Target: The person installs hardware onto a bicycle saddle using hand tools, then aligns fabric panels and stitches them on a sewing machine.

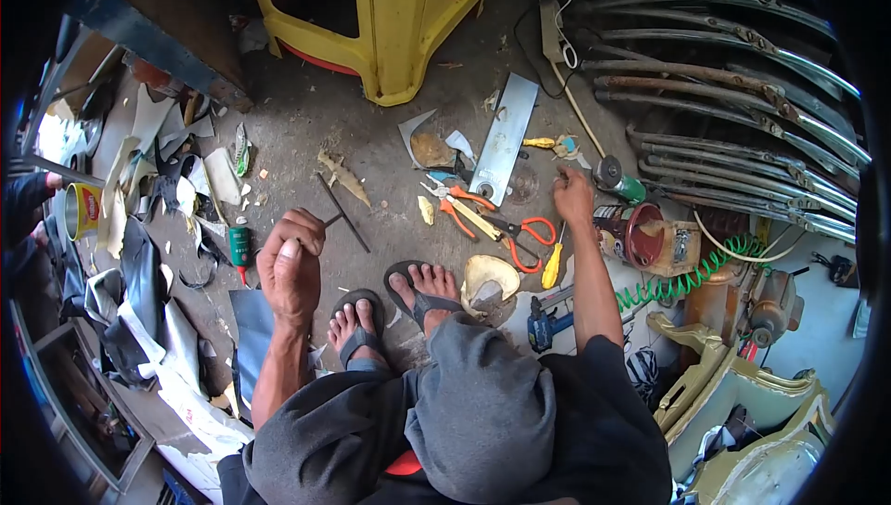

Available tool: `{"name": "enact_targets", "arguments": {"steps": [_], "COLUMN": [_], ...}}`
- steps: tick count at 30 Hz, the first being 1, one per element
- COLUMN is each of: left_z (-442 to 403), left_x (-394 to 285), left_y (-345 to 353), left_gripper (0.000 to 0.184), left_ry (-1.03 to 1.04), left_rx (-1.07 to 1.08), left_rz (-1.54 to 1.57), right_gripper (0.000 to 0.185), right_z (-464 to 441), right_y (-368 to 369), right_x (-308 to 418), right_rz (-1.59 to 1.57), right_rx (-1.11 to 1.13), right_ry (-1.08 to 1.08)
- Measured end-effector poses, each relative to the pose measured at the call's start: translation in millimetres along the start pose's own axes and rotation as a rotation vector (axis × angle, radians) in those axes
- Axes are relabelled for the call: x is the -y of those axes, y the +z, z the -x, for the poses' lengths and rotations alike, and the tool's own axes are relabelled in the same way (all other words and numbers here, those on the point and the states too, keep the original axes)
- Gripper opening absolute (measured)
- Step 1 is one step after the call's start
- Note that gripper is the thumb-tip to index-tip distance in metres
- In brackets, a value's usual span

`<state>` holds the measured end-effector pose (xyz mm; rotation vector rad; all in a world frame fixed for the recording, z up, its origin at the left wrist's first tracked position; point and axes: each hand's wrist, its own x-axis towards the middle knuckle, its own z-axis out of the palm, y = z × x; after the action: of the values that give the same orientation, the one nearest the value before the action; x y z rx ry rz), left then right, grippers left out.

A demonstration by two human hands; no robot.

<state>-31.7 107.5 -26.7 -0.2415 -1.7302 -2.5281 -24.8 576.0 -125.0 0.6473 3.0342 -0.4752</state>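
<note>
The left hand (290,264) is raised, fingers curled and thumb folded over, closed on the stem of the dark T-shaped tool (343,213). The right forearm extends forward; the right hand (573,197) points its bent fingers toward scraps (565,147) on the floor (297,124); whether its fingertips meet cannot be told.
</note>
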Motion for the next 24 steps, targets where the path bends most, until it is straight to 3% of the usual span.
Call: {"name": "enact_targets", "arguments": {"steps": [2, 3, 5, 8, 9, 11, 12, 14, 15, 18, 20, 22, 24], "left_z": [-8.3, -9.8, -8.6, -8.5, -7.8, -8.5, -7.8, -6.5, -5.1, -8.0, -8.2, -5.6, -4.2], "left_x": [-0.1, 4.7, 17.2, 28.0, 26.6, 27.0, 29.4, 27.0, 25.6, 26.8, 32.5, 33.0, 29.2], "left_y": [0.2, -1.6, -2.7, -4.8, -4.2, -8.4, -10.8, -11.6, -12.0, -8.3, -9.8, -8.4, -6.0], "left_gripper": [0.033, 0.033, 0.033, 0.032, 0.033, 0.036, 0.038, 0.039, 0.035, 0.027, 0.025, 0.024, 0.025], "left_ry": [0.045, 0.054, 0.029, 0.025, -0.005, -0.035, -0.044, -0.108, -0.155, -0.023, -0.024, -0.027, -0.123], "left_rx": [0.053, 0.06, 0.028, 0.006, 0.04, 0.086, 0.108, 0.122, 0.127, 0.156, 0.144, 0.11, 0.119], "left_rz": [0.035, 0.022, -0.003, -0.011, -0.032, -0.014, 0.034, 0.003, 0.051, 0.031, 0.038, 0.046, 0.075], "right_gripper": [0.035, 0.044, 0.056, 0.058, 0.053, 0.048, 0.051, 0.071, 0.076, 0.062, 0.053, 0.053, 0.055], "right_z": [1.2, 7.7, 34.8, 83.4, 87.9, 110.1, 114.4, 117.4, 115.1, 95.7, 94.8, 93.7, 89.3], "right_y": [-12.6, -14.8, -19.6, 28.5, 22.0, 18.8, 10.6, -27.8, -36.5, -76.7, -97.2, -109.9, -117.7], "right_x": [3.7, 1.9, 2.2, -58.3, -65.6, -66.1, -57.7, -20.5, -12.5, 52.9, 113.2, 166.2, 210.9], "right_rz": [0.073, 0.142, 0.317, 0.183, 0.129, -0.147, -0.275, -0.231, -0.421, -1.416, -1.537, -1.962, -1.769], "right_rx": [0.131, 0.214, 0.369, 0.328, 0.428, 0.156, 0.1, 0.091, 0.065, 0.208, 0.202, 0.341, 0.53], "right_ry": [0.195, 0.356, 0.459, 0.454, 0.439, 0.248, 0.256, 0.398, 0.377, 0.505, 0.429, 0.075, -0.261]}}
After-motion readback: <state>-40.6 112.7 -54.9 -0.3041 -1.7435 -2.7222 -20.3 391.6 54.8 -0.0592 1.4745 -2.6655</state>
